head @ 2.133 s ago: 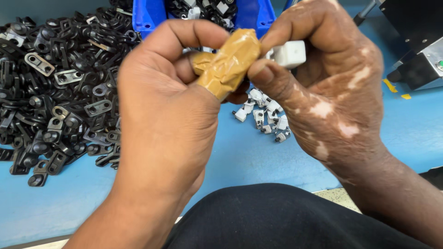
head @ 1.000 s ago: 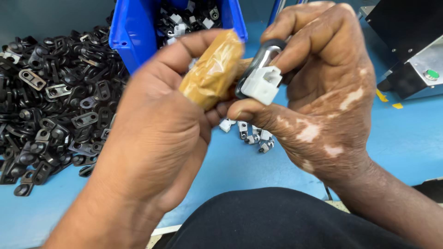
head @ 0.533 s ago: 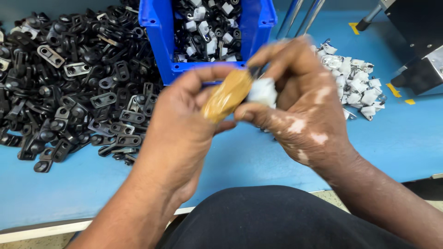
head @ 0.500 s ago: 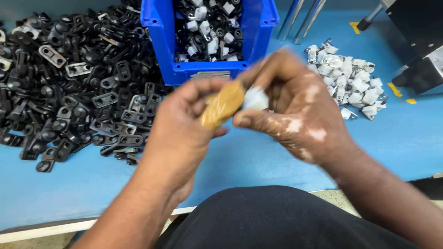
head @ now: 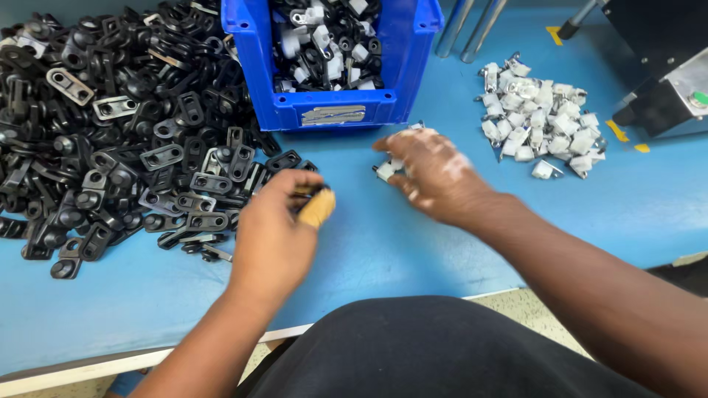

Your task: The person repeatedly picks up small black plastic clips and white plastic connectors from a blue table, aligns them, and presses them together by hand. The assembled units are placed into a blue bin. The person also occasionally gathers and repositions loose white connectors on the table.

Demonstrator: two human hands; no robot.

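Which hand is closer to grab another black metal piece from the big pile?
Probably the left hand: it hovers right at the edge of the pile of black metal brackets. The right hand is farther off, by the small white plastic clip.

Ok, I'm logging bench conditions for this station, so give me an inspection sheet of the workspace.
Surface: blue bench top, bare at its near part.
Job's things: small white part at the right hand's fingertips; black metal brackets heaped on the left.
Clutter: blue bin holding mixed black and white parts; pile of white clips on the right.
Hands: left hand, thumb wrapped in tan tape, near the brackets; right hand over the white part.
Cables: nothing seen.
Surroundings: black machine at far right; two metal rods.
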